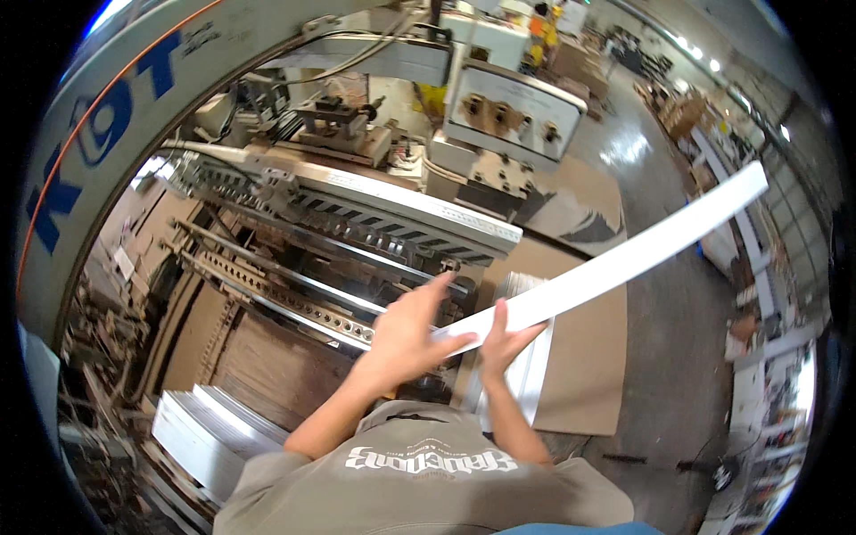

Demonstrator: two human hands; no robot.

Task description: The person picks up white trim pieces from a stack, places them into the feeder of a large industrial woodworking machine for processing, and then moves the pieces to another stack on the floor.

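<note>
A long, flat white strip (615,266) slants up and away to the right across my front. Its near end lies at my left hand (403,332), between the thumb and the other fingers. That hand is somewhat blurred, its fingers stretched toward the machine and the thumb spread apart. Farther along the strip, my right hand (506,346) grips it near its lower end, thumb upright against it and fingers pointing right. Just beyond my left hand is a machine with metal rails (343,290) and a perforated bar (267,287).
A stack of white strips (201,437) sits at the lower left; more white strips (526,379) lie on cardboard (584,374) at right. A control panel with knobs (513,116) stands behind the machine. A large grey machine frame (107,116) arches along the left.
</note>
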